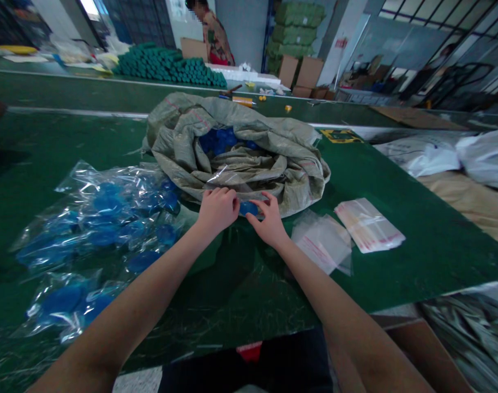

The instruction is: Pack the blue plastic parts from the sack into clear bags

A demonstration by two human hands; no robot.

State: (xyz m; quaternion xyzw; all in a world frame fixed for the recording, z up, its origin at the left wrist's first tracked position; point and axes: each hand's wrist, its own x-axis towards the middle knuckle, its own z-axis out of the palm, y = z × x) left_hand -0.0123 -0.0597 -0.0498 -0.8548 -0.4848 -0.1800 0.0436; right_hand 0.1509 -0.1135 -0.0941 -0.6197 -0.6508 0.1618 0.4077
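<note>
My left hand (219,209) is closed, its fingers curled on a clear plastic bag (229,179). A blue round piece (249,208) shows between my hands, seemingly inside that bag. Thumb and fingers of my right hand (268,219) curve around the right side of the piece and grip the bag there. Just beyond both hands lies a big grey-green woven sack (301,177), its mouth rolled down, with blue pieces (220,140) inside. To the left, several bagged blue pieces (109,203) are heaped on the green table (240,295).
Loose clear bags (323,243) and a neat stack of bags (369,225) lie at the right. Behind the sack are an orange cylinder (243,101) and a pile of green rods (167,64). A person (216,35) stands at the back. White sacks (484,155) sit beyond the right edge.
</note>
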